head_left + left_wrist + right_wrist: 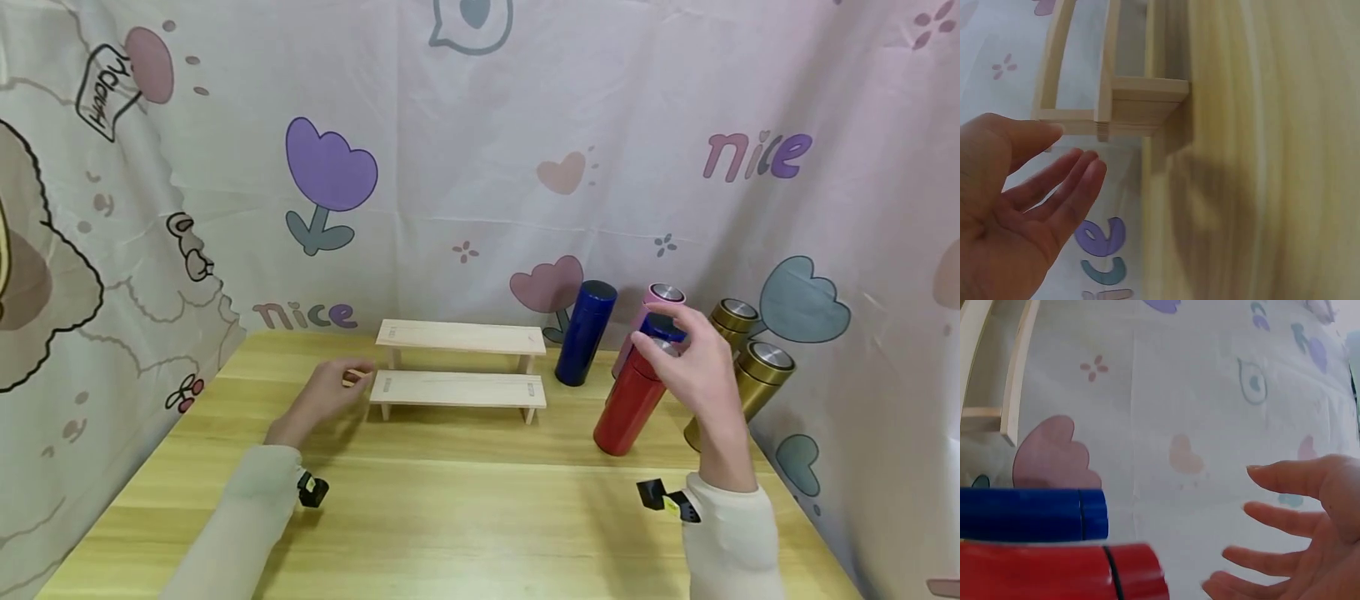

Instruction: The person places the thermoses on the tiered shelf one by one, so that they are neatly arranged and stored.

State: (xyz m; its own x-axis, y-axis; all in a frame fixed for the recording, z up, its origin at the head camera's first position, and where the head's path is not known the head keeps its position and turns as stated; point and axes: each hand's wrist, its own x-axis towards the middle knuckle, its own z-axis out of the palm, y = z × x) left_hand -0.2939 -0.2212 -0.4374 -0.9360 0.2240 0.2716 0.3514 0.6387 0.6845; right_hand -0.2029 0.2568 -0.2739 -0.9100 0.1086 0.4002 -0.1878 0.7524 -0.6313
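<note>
A small two-step wooden shelf (457,388) stands near the back of the table. Just off its left end is my left hand (324,395); in the left wrist view the fingers bend loosely, the thumb lies close to the shelf's end, and contact is unclear. My right hand (703,371) hovers at the top of a red thermos flask (628,407), thumb and fingers spread. The right wrist view shows that hand apart from the red flask, holding nothing. Behind the red flask, a blue flask (663,326) is mostly hidden.
Another blue flask (585,335) stands right of the shelf. A pink flask (666,292) is partly covered by the right hand. Two gold flasks, the nearer (767,371) and the farther (733,313), stand at the right. A printed cloth (465,167) hangs behind the table (465,508).
</note>
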